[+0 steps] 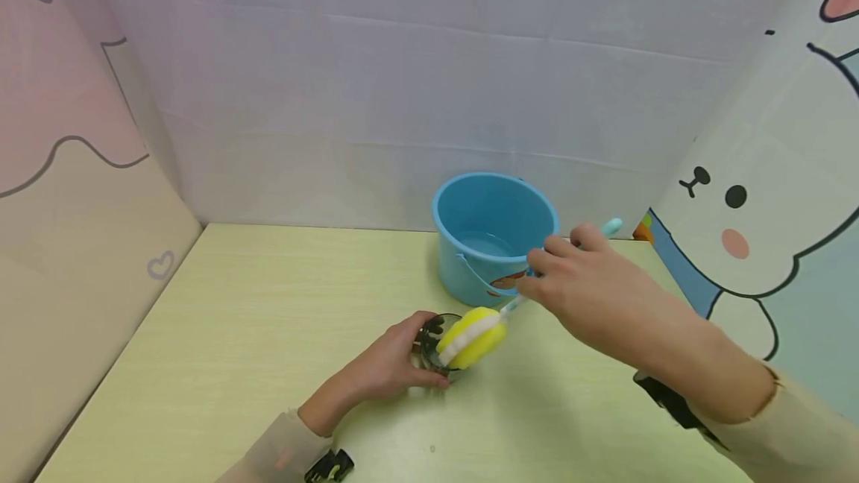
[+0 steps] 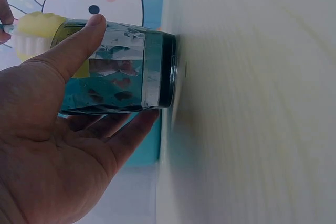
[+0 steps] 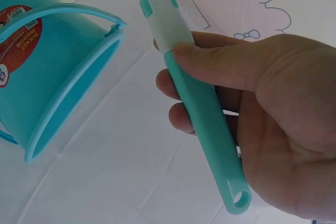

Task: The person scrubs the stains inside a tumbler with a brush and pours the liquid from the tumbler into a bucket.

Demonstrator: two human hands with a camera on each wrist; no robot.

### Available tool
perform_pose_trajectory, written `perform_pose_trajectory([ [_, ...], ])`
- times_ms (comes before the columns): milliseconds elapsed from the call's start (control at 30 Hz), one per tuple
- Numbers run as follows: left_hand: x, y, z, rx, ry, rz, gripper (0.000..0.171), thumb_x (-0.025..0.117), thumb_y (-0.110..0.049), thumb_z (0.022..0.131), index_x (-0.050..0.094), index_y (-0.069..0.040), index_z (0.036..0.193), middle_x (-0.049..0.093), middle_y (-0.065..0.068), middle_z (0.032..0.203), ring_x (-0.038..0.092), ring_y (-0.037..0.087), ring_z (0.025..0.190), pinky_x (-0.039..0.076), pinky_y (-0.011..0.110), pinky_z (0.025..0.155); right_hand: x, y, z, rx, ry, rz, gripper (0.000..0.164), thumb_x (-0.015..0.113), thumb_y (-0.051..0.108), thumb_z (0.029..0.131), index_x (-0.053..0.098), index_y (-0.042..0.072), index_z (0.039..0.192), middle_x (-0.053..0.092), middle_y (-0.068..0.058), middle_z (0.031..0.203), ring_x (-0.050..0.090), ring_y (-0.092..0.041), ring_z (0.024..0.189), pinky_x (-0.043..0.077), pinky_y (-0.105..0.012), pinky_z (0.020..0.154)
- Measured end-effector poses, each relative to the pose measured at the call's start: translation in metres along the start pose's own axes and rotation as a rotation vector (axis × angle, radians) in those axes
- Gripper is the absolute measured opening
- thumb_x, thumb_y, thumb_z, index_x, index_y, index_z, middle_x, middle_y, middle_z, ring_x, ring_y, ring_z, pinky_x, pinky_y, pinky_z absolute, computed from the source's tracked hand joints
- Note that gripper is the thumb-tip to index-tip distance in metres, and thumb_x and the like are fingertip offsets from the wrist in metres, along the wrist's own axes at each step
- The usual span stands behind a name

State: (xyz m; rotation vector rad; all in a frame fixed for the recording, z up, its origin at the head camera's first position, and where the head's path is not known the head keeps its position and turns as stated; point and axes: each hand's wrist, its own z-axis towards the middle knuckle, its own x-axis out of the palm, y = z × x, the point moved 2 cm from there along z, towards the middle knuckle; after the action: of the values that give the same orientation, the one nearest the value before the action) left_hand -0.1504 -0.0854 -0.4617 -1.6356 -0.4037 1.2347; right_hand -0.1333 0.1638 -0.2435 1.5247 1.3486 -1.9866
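My left hand [image 1: 392, 364] grips a glass [image 1: 432, 332], my right hand [image 1: 593, 285] a sponge brush [image 1: 475, 337] at its mouth; a blue bucket [image 1: 458, 276] beyond.

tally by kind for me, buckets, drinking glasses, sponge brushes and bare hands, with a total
Blue bucket: 1
Drinking glass: 1
Yellow-and-white sponge brush: 1
Left hand and right hand: 2
Total: 5

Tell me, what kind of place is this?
Probably a small screened-off tabletop booth indoors: cartoon-printed walls stand on both sides of a pale table, which holds a blue bucket.
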Motion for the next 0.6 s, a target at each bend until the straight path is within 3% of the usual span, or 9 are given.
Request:
perform_pose_trajectory([
  [167,0.0,-0.001,0.0,-0.008,-0.001,-0.011,0.089,0.099,-0.031,0.077,0.05,-0.013,0.149,0.063,-0.005,0.135,0.06,0.018,0.126,0.047,0.046,0.112,0.002,0.003,0.005,-0.02,-0.04,0.011,0.038,0.09,0.016,0.087,0.078,0.026,0.122,0.056,0.002,0.083,0.045,-0.019,0.079,0.036,-0.039,0.076],
  [600,0.0,0.0,0.0,-0.029,0.014,-0.038,0.086,0.097,-0.034,0.079,0.049,-0.011,0.147,0.064,-0.006,0.127,0.064,0.016,0.116,0.053,0.041,0.103,0.018,0.004,0.02,0.008,-0.072,0.014,0.025,0.091,0.017,0.086,0.075,0.021,0.105,0.051,-0.001,0.082,0.046,-0.023,0.081,0.04,-0.041,0.076],
])
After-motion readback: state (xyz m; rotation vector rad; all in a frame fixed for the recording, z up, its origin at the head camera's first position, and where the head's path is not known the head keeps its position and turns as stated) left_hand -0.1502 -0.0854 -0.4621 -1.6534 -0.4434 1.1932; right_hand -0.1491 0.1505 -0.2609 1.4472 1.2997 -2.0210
